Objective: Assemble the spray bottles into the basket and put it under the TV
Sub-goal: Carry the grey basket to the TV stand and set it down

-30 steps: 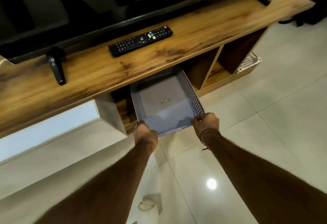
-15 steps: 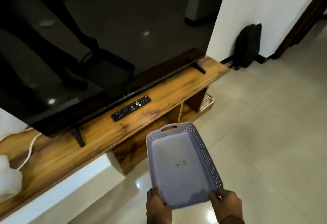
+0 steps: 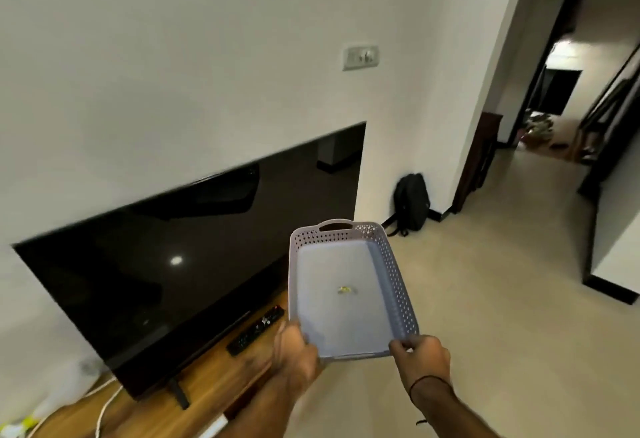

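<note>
An empty lavender basket (image 3: 349, 285) is hanging at lower centre, the left hand (image 3: 294, 351) and right hand (image 3: 420, 356) each closed on a near corner; gripped so, it risks tilting toward the TV (image 3: 194, 254) at left.

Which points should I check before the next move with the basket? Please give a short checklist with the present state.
1. Both hands on basket: ok, left hand and right hand grip its near edge.
2. Basket nearly empty: ok, only a small scrap inside.
3. Spray bottles located: not ok, none in view.
4. Basket level: cannot tell.
5. Clear of TV and remote: ok, held apart from both.
</note>
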